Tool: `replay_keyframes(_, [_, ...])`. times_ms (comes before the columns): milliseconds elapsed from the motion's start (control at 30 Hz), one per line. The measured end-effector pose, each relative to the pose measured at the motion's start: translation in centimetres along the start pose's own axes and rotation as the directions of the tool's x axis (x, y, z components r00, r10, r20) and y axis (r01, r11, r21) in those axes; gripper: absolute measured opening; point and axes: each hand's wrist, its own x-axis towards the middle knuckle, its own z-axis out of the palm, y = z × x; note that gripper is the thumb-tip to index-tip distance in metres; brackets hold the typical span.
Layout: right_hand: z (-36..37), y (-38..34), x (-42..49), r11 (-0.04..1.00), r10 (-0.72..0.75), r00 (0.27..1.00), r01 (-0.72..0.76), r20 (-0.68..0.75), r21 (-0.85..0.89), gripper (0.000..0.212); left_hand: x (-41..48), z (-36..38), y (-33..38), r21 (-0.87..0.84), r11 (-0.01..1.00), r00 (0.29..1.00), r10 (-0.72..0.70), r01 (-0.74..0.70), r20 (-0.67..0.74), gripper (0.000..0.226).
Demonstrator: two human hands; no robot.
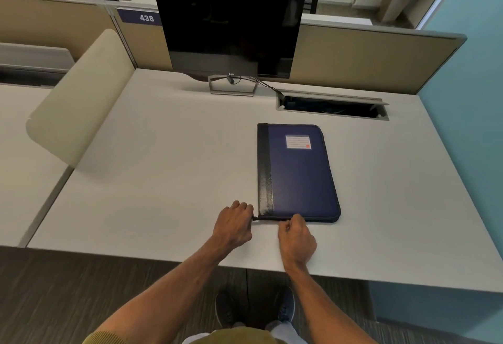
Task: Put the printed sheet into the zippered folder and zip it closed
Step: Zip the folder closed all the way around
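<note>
A dark blue zippered folder with a black spine strip and a white label lies flat and closed on the desk. My left hand is closed on the black zipper tail that sticks out at the folder's near left corner. My right hand is pinched at the folder's near edge, fingers closed on the zipper pull, which the fingers hide. No printed sheet shows anywhere in view.
A dark monitor stands at the back of the desk, with its cable running to an open cable tray just behind the folder. A beige divider panel rises at the left. The desk's front edge runs under my forearms.
</note>
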Motion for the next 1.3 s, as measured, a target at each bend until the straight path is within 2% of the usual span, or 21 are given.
replay_keyframes(67, [-0.5, 1.9, 0.8, 0.999, 0.008, 1.0, -0.009, -0.022, -0.04, 0.017, -0.1, 0.0, -0.4, -0.004, 1.0, 1.0, 0.0, 0.0, 0.004, 0.024])
replay_keyframes(133, [-0.9, 3.4, 1.2, 0.994, -0.045, 0.999, 0.044, -0.004, -0.098, 0.022, 0.1, 0.2, -0.3, 0.005, 1.0, 1.0, 0.023, -0.023, 0.006, 0.024])
replay_keyframes(267, [-0.8, 3.8, 1.3, 0.999, -0.036, 0.999, 0.036, 0.004, -0.032, 0.021, 0.4, 0.5, 0.4, -0.026, 0.999, 1.0, 0.026, -0.026, -0.011, 0.029])
replay_keyframes(400, [-0.6, 3.1, 0.7, 0.995, 0.073, 0.997, -0.071, -0.027, 0.074, 0.022, 1.2, 0.7, 1.5, -0.12, 0.992, 0.999, 0.049, -0.048, 0.005, 0.075])
replay_keyframes(467, [-0.4, 3.0, 0.6, 0.988, 0.115, 0.992, -0.109, -0.049, 0.111, 0.022, 1.9, 0.8, 2.4, -0.087, 0.994, 0.997, 0.063, -0.06, 0.037, 0.086])
replay_keyframes(533, [-0.3, 2.8, 0.4, 0.984, 0.127, 0.99, -0.119, -0.058, 0.131, 0.02, 2.4, 1.2, 3.3, -0.051, 0.997, 0.998, 0.054, -0.052, 0.031, 0.085])
replay_keyframes(633, [-0.1, 1.9, 0.0, 0.989, 0.092, 0.996, -0.089, -0.022, 0.117, 0.02, 2.3, 2.1, 4.5, -0.11, 0.994, 1.0, 0.014, -0.011, 0.025, 0.078])
replay_keyframes(733, [0.0, 1.4, -0.3, 0.991, 0.071, 0.997, -0.071, 0.004, 0.11, 0.02, 2.0, 2.8, 4.6, -0.156, 0.988, 0.999, 0.019, -0.011, 0.048, 0.08])
replay_keyframes(833, [0.3, 1.4, -0.7, 0.997, -0.065, 0.996, 0.063, 0.054, 0.049, 0.028, 2.4, 2.5, 4.4, -0.136, 0.989, 0.995, 0.06, -0.049, 0.075, 0.085])
replay_keyframes(900, [0.5, 1.1, -1.1, 0.994, -0.096, 0.993, 0.093, 0.064, 0.051, 0.031, 2.7, 2.3, 4.8, -0.115, 0.991, 0.991, 0.084, -0.072, 0.101, 0.086])
replay_keyframes(1100, [-0.3, 2.2, -0.2, 1.0, -0.021, 1.0, 0.021, 0.014, 0.011, 0.024, 2.8, 1.8, 4.9, -0.072, 0.996, 0.99, 0.069, -0.061, 0.125, 0.086])
replay_keyframes(1300, [-1.4, 3.7, 1.0, 0.992, 0.116, 0.992, -0.113, -0.05, 0.057, 0.019, 2.5, 1.3, 4.3, -0.036, 0.996, 0.989, 0.09, -0.086, 0.12, 0.085])
